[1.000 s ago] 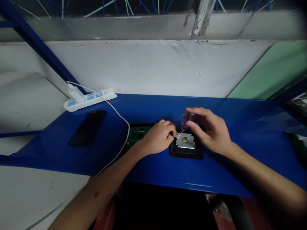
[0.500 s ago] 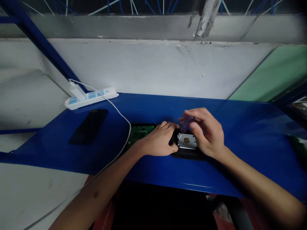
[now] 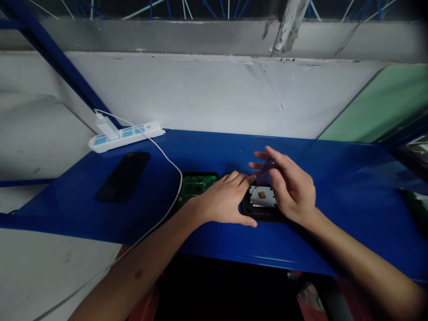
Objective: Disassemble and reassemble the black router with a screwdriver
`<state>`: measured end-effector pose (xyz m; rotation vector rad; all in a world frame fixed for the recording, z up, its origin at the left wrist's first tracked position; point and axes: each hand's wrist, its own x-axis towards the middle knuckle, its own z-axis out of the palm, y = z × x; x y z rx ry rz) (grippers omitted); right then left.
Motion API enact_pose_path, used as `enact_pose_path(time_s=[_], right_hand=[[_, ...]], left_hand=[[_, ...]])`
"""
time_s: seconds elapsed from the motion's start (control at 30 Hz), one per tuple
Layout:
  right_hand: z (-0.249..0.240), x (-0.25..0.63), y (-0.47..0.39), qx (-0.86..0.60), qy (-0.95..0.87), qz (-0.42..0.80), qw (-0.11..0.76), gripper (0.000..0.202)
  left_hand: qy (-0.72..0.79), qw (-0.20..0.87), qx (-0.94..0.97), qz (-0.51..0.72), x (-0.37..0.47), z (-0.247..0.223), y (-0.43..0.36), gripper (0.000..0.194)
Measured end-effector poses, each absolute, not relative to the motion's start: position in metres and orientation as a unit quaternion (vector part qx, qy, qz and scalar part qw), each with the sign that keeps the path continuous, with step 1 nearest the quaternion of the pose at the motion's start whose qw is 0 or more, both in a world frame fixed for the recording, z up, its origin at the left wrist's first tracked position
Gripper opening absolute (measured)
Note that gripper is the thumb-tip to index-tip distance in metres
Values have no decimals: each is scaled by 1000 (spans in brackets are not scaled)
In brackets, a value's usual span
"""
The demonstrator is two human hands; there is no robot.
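A black device housing (image 3: pixel 267 216) lies on the blue table, a silver metal plate (image 3: pixel 268 201) with a small tan square (image 3: pixel 261 195) showing inside it. My left hand (image 3: pixel 225 198) spans its left end, fingers at the far corner and thumb stretched along the near edge. In my right hand (image 3: pixel 294 189) is a screwdriver (image 3: pixel 267 168) with a translucent purple handle. Its shaft slants down to the plate's upper left corner; the exact tip is hard to make out. Partly hidden behind my left hand, a green circuit board (image 3: pixel 195 186) sits in another black housing.
A black phone (image 3: pixel 122 177) lies on the left of the blue table (image 3: pixel 214 243). Behind it stands a white power strip (image 3: pixel 127 137) with a plugged-in charger (image 3: pixel 107 127). A white cable (image 3: pixel 167 158) runs from the charger past the circuit board and under my left forearm.
My left thumb has slid outward along the housing's near edge, away from the fingers. My right hand has shifted slightly, its fingers more stretched, and the screwdriver's shaft now shows.
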<state>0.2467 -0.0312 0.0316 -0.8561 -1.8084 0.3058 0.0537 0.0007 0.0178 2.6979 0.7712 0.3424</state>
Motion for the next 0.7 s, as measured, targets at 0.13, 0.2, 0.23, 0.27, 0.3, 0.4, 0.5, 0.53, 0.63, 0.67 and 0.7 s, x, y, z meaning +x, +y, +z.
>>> enact_pose_path(time_s=[0.13,0.2,0.23,0.27,0.3,0.4,0.5,0.53,0.63,0.67,0.7], right_hand=[[30,250,-31,-358,-761,72,537,52],[28,254,-29,-350,-766,40,537,46],[27,256,-28,-351,-767,37,535,42],[26,257,-28,-353,-768,44,532,39],[25,258,-28,-354,-768,59,530,38],[24,257,-29,-348,-766,126,526,40],[24,255,-32,-338,-761,181,523,45],[24,254,-33,-340,-758,194,522,47],[25,253,-35,-356,-746,204,525,50],[25,253,-35,-361,-745,196,526,50],[26,254,-35,-366,-746,182,526,51]], left_hand=[[260,137,946,135,57,14,-2,93],[258,133,947,135,58,14,-3,93],[257,132,948,132,59,15,-4,92],[256,130,949,130,59,16,-4,91],[254,128,950,127,59,17,-5,90],[249,121,952,127,59,20,-5,89],[245,121,954,127,59,21,-5,90],[246,121,954,125,59,20,-5,90],[252,118,953,119,58,19,-5,93],[253,115,953,120,58,18,-5,94],[253,114,953,121,58,17,-5,95]])
